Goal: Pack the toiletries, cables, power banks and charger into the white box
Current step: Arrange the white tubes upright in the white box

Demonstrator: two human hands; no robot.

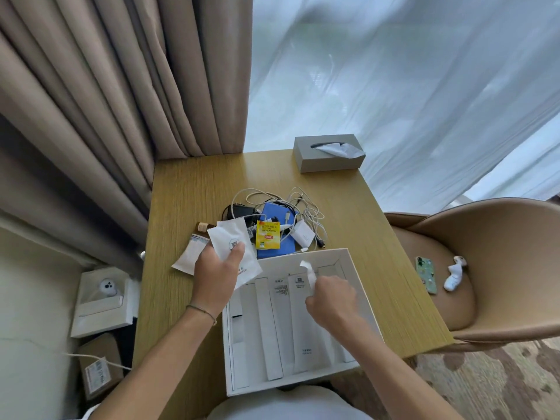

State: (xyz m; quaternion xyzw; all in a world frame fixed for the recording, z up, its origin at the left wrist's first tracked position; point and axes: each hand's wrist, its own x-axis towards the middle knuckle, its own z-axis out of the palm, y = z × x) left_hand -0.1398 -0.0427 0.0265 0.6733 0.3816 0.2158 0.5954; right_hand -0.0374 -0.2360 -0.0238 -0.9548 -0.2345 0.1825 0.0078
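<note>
Wooden table carries the open white box at six o'clock, four long white toiletry packets lying side by side inside. Left hand, forearm reaching in from seven o'clock, grips a white sachet over the box's ten-o'clock corner. Right hand pinches a small white wrapper above the box; the blue power bank and tangled white cables lie at twelve o'clock.

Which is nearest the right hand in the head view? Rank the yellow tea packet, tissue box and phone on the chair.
From the right hand:
1. Yellow tea packet, up-left on the table.
2. Phone, to the right on the chair seat.
3. Tissue box, at the table's far edge.
</note>
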